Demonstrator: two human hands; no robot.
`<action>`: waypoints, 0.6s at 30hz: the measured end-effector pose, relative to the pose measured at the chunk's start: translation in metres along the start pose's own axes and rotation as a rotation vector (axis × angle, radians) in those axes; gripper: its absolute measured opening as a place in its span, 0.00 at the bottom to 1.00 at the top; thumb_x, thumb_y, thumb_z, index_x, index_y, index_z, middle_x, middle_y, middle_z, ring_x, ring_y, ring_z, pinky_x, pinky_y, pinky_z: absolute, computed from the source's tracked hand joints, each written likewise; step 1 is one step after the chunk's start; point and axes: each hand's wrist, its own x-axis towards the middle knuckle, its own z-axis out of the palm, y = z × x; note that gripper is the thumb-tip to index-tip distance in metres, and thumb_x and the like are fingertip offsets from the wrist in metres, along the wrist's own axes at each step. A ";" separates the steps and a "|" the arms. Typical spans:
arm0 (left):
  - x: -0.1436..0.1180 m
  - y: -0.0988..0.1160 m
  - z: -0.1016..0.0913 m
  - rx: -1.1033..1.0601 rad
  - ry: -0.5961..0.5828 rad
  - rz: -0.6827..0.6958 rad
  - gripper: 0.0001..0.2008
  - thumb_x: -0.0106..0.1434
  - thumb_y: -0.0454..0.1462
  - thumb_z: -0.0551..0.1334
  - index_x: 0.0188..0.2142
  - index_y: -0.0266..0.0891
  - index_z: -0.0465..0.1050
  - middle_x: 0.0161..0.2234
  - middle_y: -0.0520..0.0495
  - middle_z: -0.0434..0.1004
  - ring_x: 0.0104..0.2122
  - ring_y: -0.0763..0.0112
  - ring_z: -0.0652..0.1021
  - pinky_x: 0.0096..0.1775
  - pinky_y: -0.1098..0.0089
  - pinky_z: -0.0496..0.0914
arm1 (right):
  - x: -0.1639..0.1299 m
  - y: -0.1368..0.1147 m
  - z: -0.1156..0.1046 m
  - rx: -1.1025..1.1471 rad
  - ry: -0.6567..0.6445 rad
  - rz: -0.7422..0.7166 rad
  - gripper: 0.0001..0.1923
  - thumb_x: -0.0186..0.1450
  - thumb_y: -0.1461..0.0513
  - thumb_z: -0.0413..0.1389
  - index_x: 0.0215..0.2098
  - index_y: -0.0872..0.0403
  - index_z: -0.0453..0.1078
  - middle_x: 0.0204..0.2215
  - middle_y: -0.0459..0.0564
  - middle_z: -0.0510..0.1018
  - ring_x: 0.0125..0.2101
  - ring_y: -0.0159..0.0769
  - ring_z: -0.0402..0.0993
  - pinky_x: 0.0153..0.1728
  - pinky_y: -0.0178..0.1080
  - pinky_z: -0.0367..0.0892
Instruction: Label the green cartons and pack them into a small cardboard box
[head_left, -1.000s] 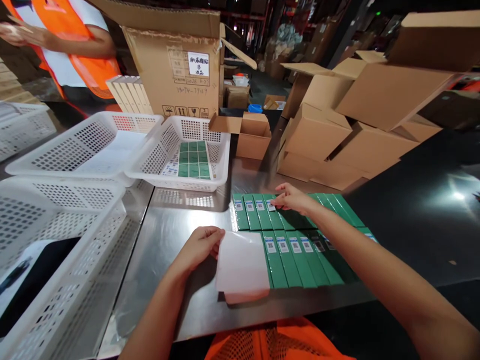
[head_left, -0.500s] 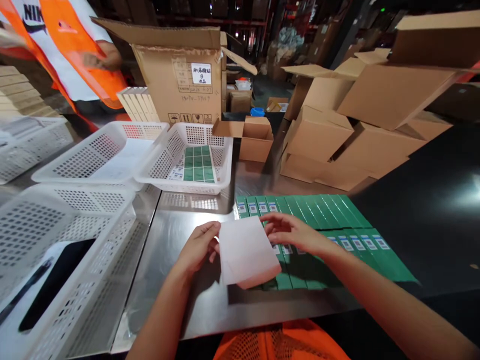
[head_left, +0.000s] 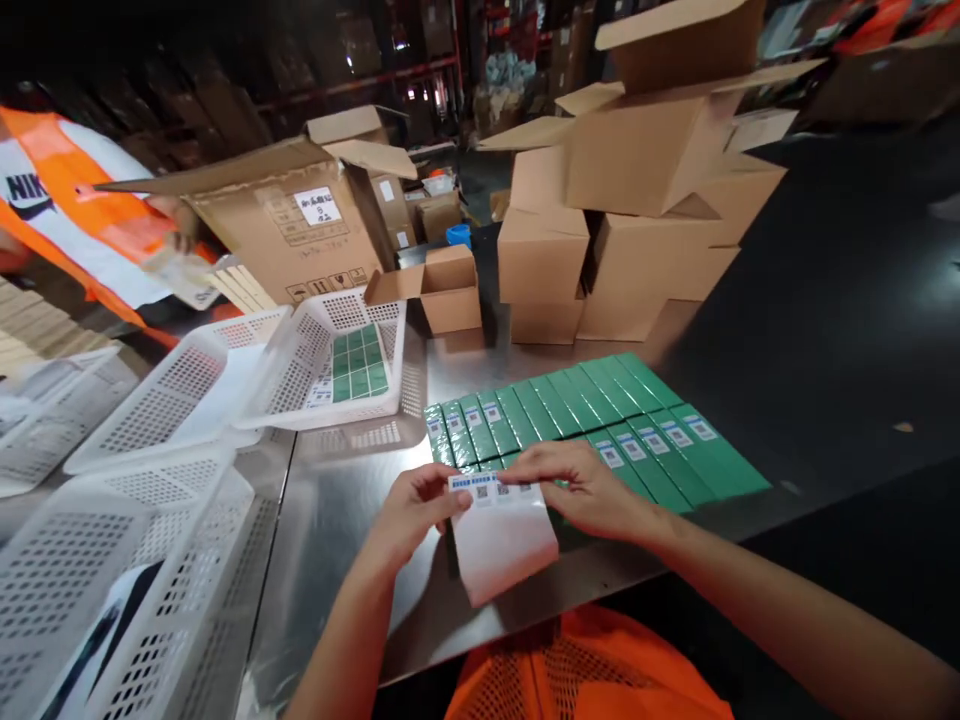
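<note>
A white sheet of stickers [head_left: 502, 550] hangs curved above the near part of the metal table, a row of labels with blue print and square codes along its top. My left hand [head_left: 405, 515] pinches its upper left corner, thumb on the front. At the upper right, my right hand [head_left: 585, 485] has its fingertips closed on the top edge, by the labels; whether a label is lifted there cannot be made out. Just beyond lie two rows of slim green boxes [head_left: 592, 400] in shiny wrap. Several carry such labels; my hands and the sheet hide part of the near row.
White plastic baskets [head_left: 251, 425] stand on the left, one holding green boxes [head_left: 358, 362]. A small open carton [head_left: 452, 300] sits behind the rows, with stacked cartons [head_left: 637, 240] to its right. Across the table is a person in an orange vest [head_left: 82, 190].
The sheet has turned so that its label row shows along the top. My right fingers have moved in from beside it onto its top edge. The camera view has swung right.
</note>
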 end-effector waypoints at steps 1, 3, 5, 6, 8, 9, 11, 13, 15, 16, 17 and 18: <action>0.000 0.004 0.008 0.040 0.023 0.020 0.26 0.37 0.51 0.78 0.29 0.35 0.78 0.20 0.50 0.74 0.18 0.75 0.69 0.20 0.74 0.62 | -0.003 0.001 -0.003 0.043 -0.002 0.017 0.13 0.64 0.62 0.56 0.41 0.46 0.81 0.36 0.48 0.83 0.37 0.36 0.79 0.39 0.38 0.71; 0.001 0.009 0.021 0.085 0.081 0.061 0.22 0.37 0.47 0.78 0.26 0.36 0.77 0.19 0.52 0.73 0.19 0.77 0.68 0.20 0.76 0.60 | -0.009 0.005 -0.006 0.174 0.014 0.097 0.13 0.61 0.60 0.58 0.43 0.48 0.81 0.37 0.49 0.81 0.38 0.37 0.78 0.39 0.39 0.70; 0.003 0.009 0.030 0.104 0.141 0.111 0.20 0.39 0.47 0.77 0.25 0.36 0.76 0.19 0.53 0.72 0.19 0.77 0.67 0.21 0.76 0.60 | -0.012 0.010 -0.006 0.309 0.088 0.207 0.17 0.59 0.57 0.61 0.46 0.50 0.78 0.36 0.49 0.79 0.36 0.37 0.76 0.38 0.39 0.70; 0.004 0.007 0.033 0.105 0.163 0.128 0.20 0.39 0.47 0.77 0.25 0.36 0.77 0.19 0.53 0.72 0.19 0.77 0.67 0.21 0.76 0.60 | -0.014 0.013 -0.005 0.356 0.140 0.256 0.19 0.57 0.56 0.62 0.47 0.51 0.76 0.35 0.48 0.78 0.34 0.35 0.75 0.37 0.38 0.70; 0.007 0.002 0.035 0.086 0.171 0.135 0.21 0.38 0.47 0.77 0.26 0.37 0.77 0.20 0.52 0.73 0.19 0.77 0.67 0.21 0.76 0.60 | -0.015 0.018 -0.003 0.393 0.230 0.328 0.23 0.55 0.55 0.64 0.48 0.52 0.73 0.31 0.45 0.75 0.30 0.32 0.72 0.33 0.36 0.68; 0.009 -0.002 0.034 0.070 0.164 0.125 0.21 0.38 0.48 0.77 0.27 0.37 0.78 0.20 0.52 0.74 0.19 0.77 0.67 0.21 0.75 0.61 | -0.016 0.019 -0.002 0.388 0.250 0.353 0.23 0.55 0.55 0.64 0.48 0.52 0.72 0.29 0.44 0.74 0.28 0.31 0.70 0.31 0.35 0.67; 0.012 -0.011 0.031 0.053 0.157 0.096 0.22 0.38 0.50 0.77 0.25 0.36 0.77 0.19 0.52 0.73 0.17 0.77 0.66 0.20 0.75 0.61 | -0.017 0.019 -0.001 0.344 0.250 0.403 0.21 0.56 0.55 0.63 0.46 0.52 0.72 0.25 0.41 0.72 0.25 0.30 0.68 0.27 0.34 0.64; 0.014 -0.019 0.027 0.060 0.171 0.077 0.23 0.39 0.53 0.76 0.21 0.36 0.75 0.16 0.53 0.69 0.16 0.77 0.65 0.20 0.74 0.60 | -0.017 0.017 -0.001 0.264 0.222 0.427 0.14 0.59 0.56 0.61 0.41 0.52 0.72 0.23 0.42 0.72 0.25 0.32 0.69 0.27 0.34 0.63; 0.016 -0.027 0.023 0.072 0.178 0.071 0.24 0.42 0.54 0.74 0.19 0.37 0.72 0.13 0.55 0.65 0.14 0.78 0.63 0.19 0.74 0.58 | -0.015 0.016 -0.002 0.181 0.194 0.364 0.08 0.60 0.57 0.60 0.35 0.52 0.73 0.28 0.45 0.76 0.30 0.34 0.72 0.32 0.36 0.66; 0.016 -0.029 0.021 0.074 0.172 0.070 0.24 0.43 0.55 0.73 0.18 0.37 0.71 0.13 0.55 0.64 0.14 0.78 0.63 0.19 0.74 0.57 | -0.012 0.016 -0.004 0.156 0.197 0.307 0.07 0.60 0.57 0.60 0.32 0.51 0.73 0.32 0.47 0.77 0.34 0.36 0.73 0.36 0.37 0.67; 0.016 -0.031 0.019 0.072 0.163 0.068 0.25 0.44 0.55 0.73 0.17 0.37 0.70 0.13 0.56 0.63 0.13 0.79 0.62 0.18 0.74 0.56 | -0.007 0.017 -0.007 0.146 0.214 0.255 0.06 0.60 0.57 0.61 0.31 0.51 0.73 0.35 0.48 0.76 0.37 0.37 0.73 0.39 0.39 0.68; 0.016 -0.032 0.017 0.067 0.153 0.062 0.25 0.44 0.56 0.73 0.17 0.37 0.69 0.13 0.55 0.63 0.13 0.79 0.62 0.18 0.74 0.55 | 0.000 0.019 -0.013 0.151 0.245 0.219 0.07 0.59 0.56 0.61 0.31 0.51 0.72 0.37 0.48 0.76 0.38 0.37 0.73 0.41 0.40 0.68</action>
